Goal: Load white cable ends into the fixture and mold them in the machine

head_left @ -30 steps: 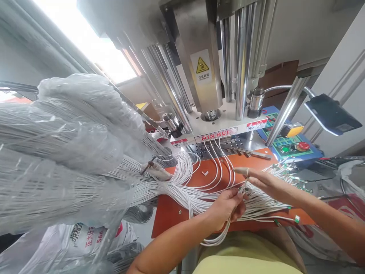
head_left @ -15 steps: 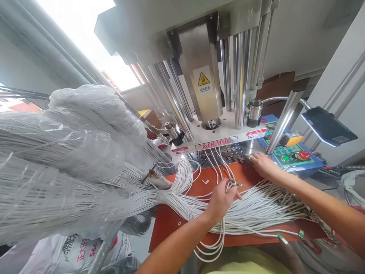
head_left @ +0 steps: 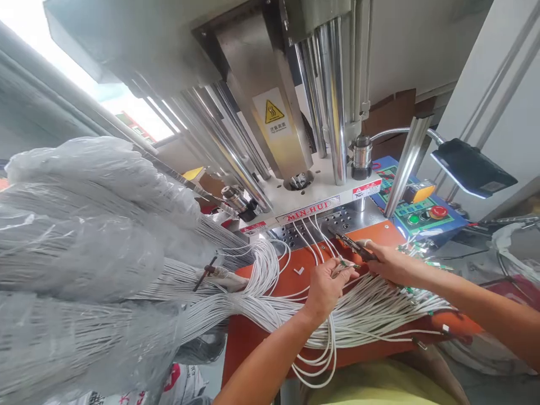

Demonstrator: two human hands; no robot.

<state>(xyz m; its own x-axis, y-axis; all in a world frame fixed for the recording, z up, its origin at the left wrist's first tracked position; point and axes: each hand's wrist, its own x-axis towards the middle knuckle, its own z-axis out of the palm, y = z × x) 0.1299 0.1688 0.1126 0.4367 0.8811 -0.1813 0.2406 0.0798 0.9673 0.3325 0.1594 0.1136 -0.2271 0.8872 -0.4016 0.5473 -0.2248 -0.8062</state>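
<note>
My left hand (head_left: 328,283) is closed on the ends of several white cables (head_left: 310,239) that run out from under the press. Small green circuit-board ends show at its fingertips. To its right, my right hand (head_left: 390,263) grips dark metal long-nose pliers (head_left: 356,247). Their narrow tip points up and left, over the metal plate (head_left: 291,233) of the press (head_left: 310,211). Below both hands, a thick bundle of white cables (head_left: 367,306) with green connector ends lies across the orange board (head_left: 253,354).
Plastic-wrapped cable bundles (head_left: 97,225) fill the left side, beside a clamp (head_left: 206,273). A small white piece (head_left: 299,271) lies on the board. A blue control box (head_left: 434,211) with a red stop button and a black lamp (head_left: 475,166) stand at right.
My right hand has come left and closer to my left hand, lifting the pliers off the metal plate area. My left hand keeps hold of the cables. The view has shifted somewhat.
</note>
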